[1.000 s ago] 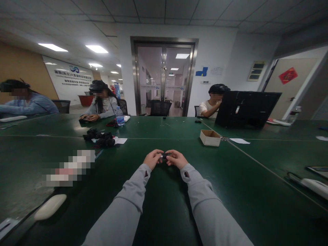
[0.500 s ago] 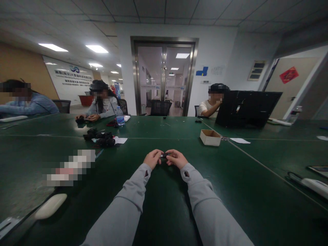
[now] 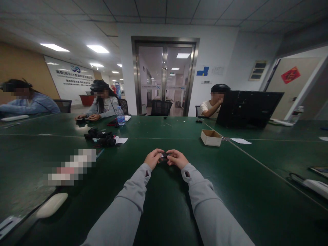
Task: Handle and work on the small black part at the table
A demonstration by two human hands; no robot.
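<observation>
While our hands sit close together at the green table (image 3: pixel 167 212), left of the box (image 3: pixel 211 139) and nearer to us, one small dark piece (image 3: pixel 164 156) is held between them. Our left hand (image 3: pixel 153 159) is nearly closed, thumb and fingertips pinching the end with the bright glint; our right hand (image 3: pixel 177 159) is closed about as far on the other end, its fingers curled in. Over the last second little has changed: both hands have kept their place, and only the glint looks slightly different (too small for us to say whether the piece turned). We take this to mean fine fingertip handling, with neither end let go. Well left of the box lies dark gear (image 3: pixel 104 137), with a bottle (image 3: pixel 120 117) beyond it; paper (image 3: pixel 241 140) lies just right of the box, and a monitor (image 3: pixel 248 108) stands behind it to the right. A co-worker (image 3: pixel 205 106) sits beyond the box, partly hidden by the monitor.
</observation>
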